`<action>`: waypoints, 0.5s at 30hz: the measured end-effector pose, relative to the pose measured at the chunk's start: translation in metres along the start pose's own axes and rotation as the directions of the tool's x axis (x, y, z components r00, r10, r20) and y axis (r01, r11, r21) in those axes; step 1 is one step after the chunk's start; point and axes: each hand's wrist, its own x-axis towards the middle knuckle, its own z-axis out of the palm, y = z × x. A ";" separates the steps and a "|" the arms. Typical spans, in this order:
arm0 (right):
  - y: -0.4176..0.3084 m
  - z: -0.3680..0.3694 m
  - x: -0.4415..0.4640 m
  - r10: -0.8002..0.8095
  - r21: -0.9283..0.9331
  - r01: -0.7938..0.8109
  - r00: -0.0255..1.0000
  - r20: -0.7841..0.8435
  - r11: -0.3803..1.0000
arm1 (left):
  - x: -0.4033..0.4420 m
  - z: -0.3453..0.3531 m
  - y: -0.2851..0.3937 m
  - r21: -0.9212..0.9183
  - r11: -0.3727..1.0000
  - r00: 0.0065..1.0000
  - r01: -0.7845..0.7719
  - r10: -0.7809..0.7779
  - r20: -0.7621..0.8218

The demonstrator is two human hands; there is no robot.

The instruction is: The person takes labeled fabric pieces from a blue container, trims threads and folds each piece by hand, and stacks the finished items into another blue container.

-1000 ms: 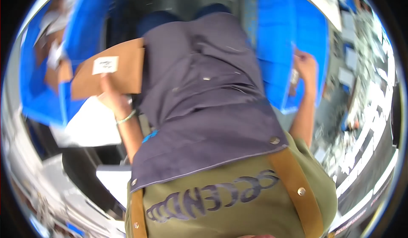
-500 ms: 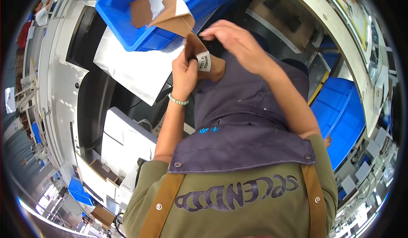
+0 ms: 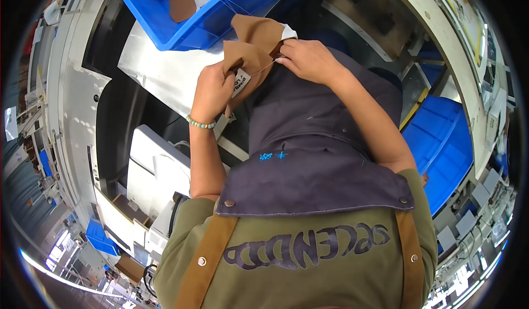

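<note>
My left hand [image 3: 214,91] is closed on a brown fabric piece [image 3: 242,55], which bends above the fingers. A white label with dark print [image 3: 241,82] shows beside my thumb. A second brown fabric piece [image 3: 256,29] with a white end [image 3: 288,32] lies just beyond the first. My right hand [image 3: 309,60] pinches at that white end, its fingertips also on a thin thread [image 3: 263,68] that runs toward the labelled piece. Both hands are above the dark apron [image 3: 325,110] on my lap. The inner faces of the pieces are partly hidden.
A blue bin [image 3: 182,33] holding brown and white pieces stands at the front left, by a shiny metal surface [image 3: 149,69]. At right is another blue bin [image 3: 441,143]. A white machine [image 3: 154,165] sits left of my arm, and a brown-topped metal plate [image 3: 374,17] lies ahead.
My right hand has gone from loosely open to pinching the second piece and the thread. My left hand moved left with the labelled piece. The second piece has come away from the bin's rim.
</note>
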 end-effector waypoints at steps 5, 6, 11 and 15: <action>-0.012 0.013 -0.004 0.032 -0.002 -0.032 0.999 -0.008 0.999 | -0.002 0.006 0.009 0.027 1.000 1.000 -0.007 0.007 0.021; -0.014 0.016 -0.006 0.046 -0.005 -0.046 0.999 0.009 0.999 | -0.003 0.006 0.007 0.039 0.999 1.000 0.001 -0.002 0.026; -0.015 0.027 -0.012 0.148 -0.043 -0.146 0.988 0.054 0.988 | -0.007 0.004 0.004 0.020 1.000 1.000 -0.023 0.023 0.001; -0.001 0.021 -0.021 0.199 -0.031 -0.201 0.978 -0.060 0.979 | -0.007 0.003 0.002 -0.039 0.998 0.996 0.049 -0.052 -0.070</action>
